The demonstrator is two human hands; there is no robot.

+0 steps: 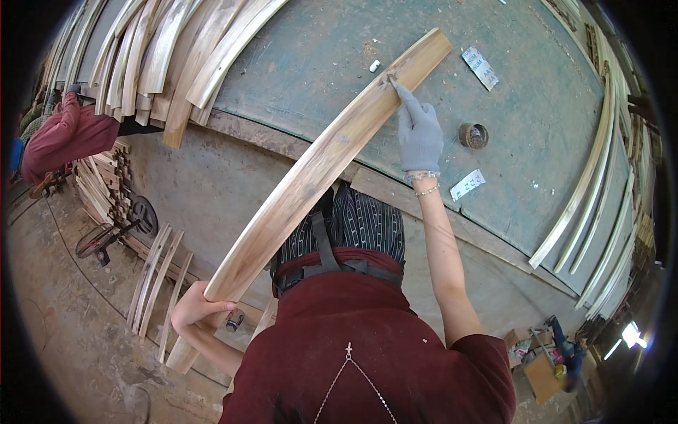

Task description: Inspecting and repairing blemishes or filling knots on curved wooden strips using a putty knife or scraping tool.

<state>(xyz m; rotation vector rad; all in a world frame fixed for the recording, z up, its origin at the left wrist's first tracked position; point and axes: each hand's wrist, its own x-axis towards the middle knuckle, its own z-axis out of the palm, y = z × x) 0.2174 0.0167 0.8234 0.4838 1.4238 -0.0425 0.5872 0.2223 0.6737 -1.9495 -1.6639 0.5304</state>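
A long, pale wooden board (311, 191) slants from my lower left up over the edge of the green-topped table. My left hand (195, 309), bare, is closed around it near the lower end, thumb on top. The gloved right hand (419, 131) rests at the far end of the board. Its index finger is stretched out onto a dark knot (390, 79), while the other fingers look partly bent. I see nothing held in that hand. Right of the glove stands a small round tin (473, 136) with dark brown contents.
The table (311, 71) carries stacked wooden strips (162, 56) at left and curved strips (583, 191) at right. Two printed paper pieces (480, 68) and a small white object (374, 66) lie there. A person in a red sleeve (70, 134) is at far left. More strips (152, 283) lie below.
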